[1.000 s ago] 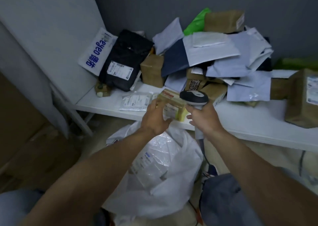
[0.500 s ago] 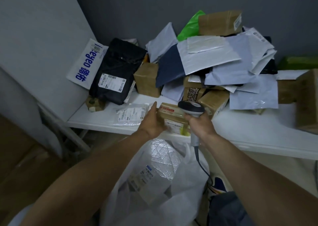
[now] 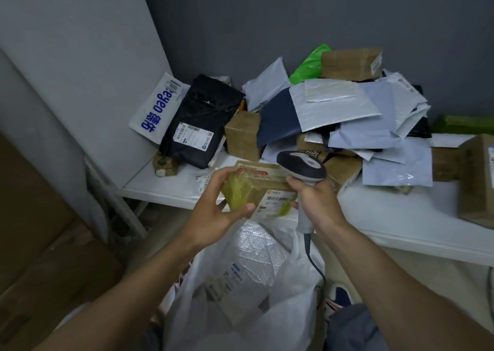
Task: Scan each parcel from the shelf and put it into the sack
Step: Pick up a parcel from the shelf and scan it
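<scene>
Gripping the small box (image 3: 256, 190) in the left hand (image 3: 213, 211), tilt its label toward the scanner (image 3: 302, 166) clasped in the right hand (image 3: 318, 203), above the sack (image 3: 294, 310).

White mailer (image 3: 157, 110) leaning at the left end of the shelf (image 3: 401, 217): large blue print of Latin letters followed by two Chinese characters, seen inverted and not surely legible, with the number "4002" on a small sticker near its top edge. Barcoded shipping labels on the black bag (image 3: 208, 105), the yellow-taped box (image 3: 256, 185) and the wrapped parcel (image 3: 240, 284) in the sack (image 3: 294, 324) carry print too small to read. The box also bears a red-lettered strip, illegible.
</scene>
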